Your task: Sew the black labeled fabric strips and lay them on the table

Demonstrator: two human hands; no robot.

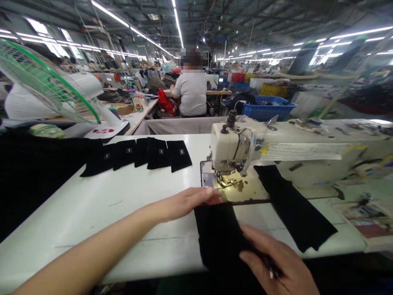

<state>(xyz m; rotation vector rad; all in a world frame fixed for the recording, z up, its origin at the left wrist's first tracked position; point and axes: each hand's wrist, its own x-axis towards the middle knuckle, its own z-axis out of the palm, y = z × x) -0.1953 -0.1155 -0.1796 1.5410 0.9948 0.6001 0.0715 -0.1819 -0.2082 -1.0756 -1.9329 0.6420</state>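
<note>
A black fabric piece (219,237) hangs over the front edge of the white sewing table (129,229), just in front of the sewing machine's needle area (229,178). My left hand (190,201) lies at the fabric's top edge, fingers pointing right; whether they grip it is hidden. My right hand (273,258) pinches the right side of the fabric between thumb and fingers, with a small dark metallic item partly hidden in the palm. Several black pieces with small labels (158,153) overlap in a row at the back left. Another black strip (294,205) lies right of the needle.
The machine body (307,139) spans the right side. A green and white fan (58,86) stands at the left, beside dark cloth (37,168). Beyond the table, a person in a white shirt (193,94) sits near a blue basket (268,110).
</note>
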